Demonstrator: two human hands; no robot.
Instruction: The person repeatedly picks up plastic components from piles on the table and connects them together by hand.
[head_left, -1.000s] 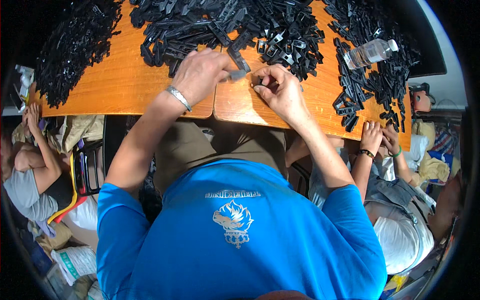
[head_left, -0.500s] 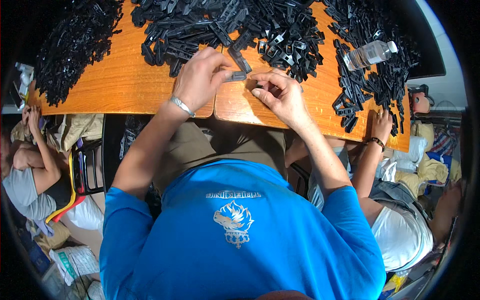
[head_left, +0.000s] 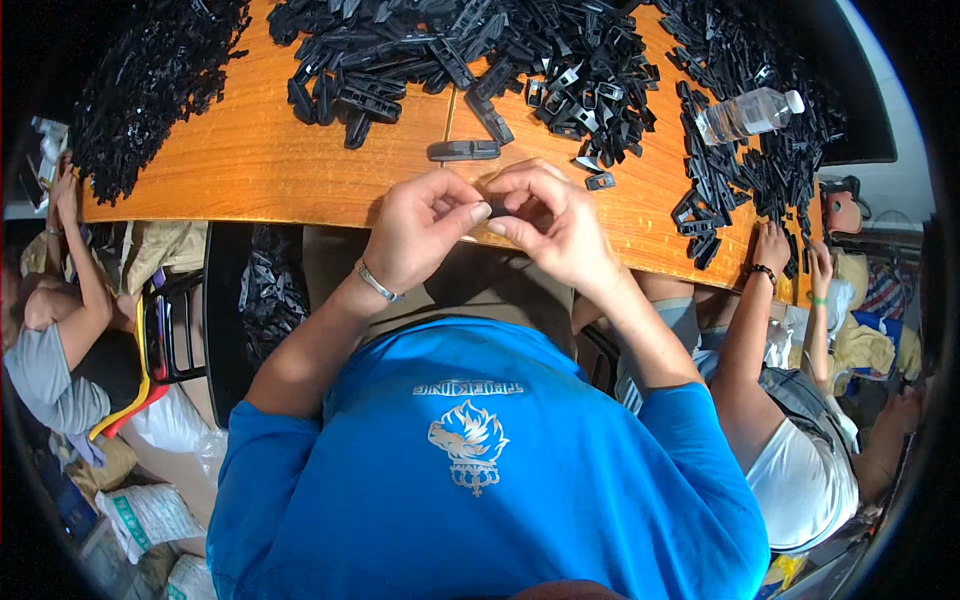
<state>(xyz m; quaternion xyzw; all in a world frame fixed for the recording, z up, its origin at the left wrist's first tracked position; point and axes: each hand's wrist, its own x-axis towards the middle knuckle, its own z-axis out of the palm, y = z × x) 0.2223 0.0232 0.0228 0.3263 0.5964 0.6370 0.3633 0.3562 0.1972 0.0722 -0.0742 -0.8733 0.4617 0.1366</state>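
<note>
A small dark part (head_left: 496, 207) is being held at the front edge of the table (head_left: 280, 175), directly between the fingertips of the two hands. Its left end is being met by the left hand (head_left: 428, 222), its right side by the right hand (head_left: 550, 217); neither hand is being favoured as the nearer. Most of the part is being hidden by the fingers, so its long axis cannot be told.

The left hand is being held with thumb and forefinger closed on the part, the thumb pointing right and the other fingers curled. The right hand is being held with the fingers bent over the part and the thumb pressed in from below, also closed on it. Both wrists are being angled inward, the forearms converging from the lower left and lower right. A bracelet (head_left: 377, 281) is being worn on the left wrist.

Beyond the fingertips, a bar (head_left: 463, 150) is being left flat on the table, its long axis running left to right, nearer the left hand. A second bar (head_left: 490, 118) is being seen slanted just behind it. A small clip (head_left: 600, 181) is being noted just beside the right hand. Farther out, a middle pile (head_left: 400, 60), a left pile (head_left: 150, 100) and a right pile (head_left: 785, 170) of black pieces are being supported by the table, with a clear bottle (head_left: 752, 115) lying on the right pile.
</note>
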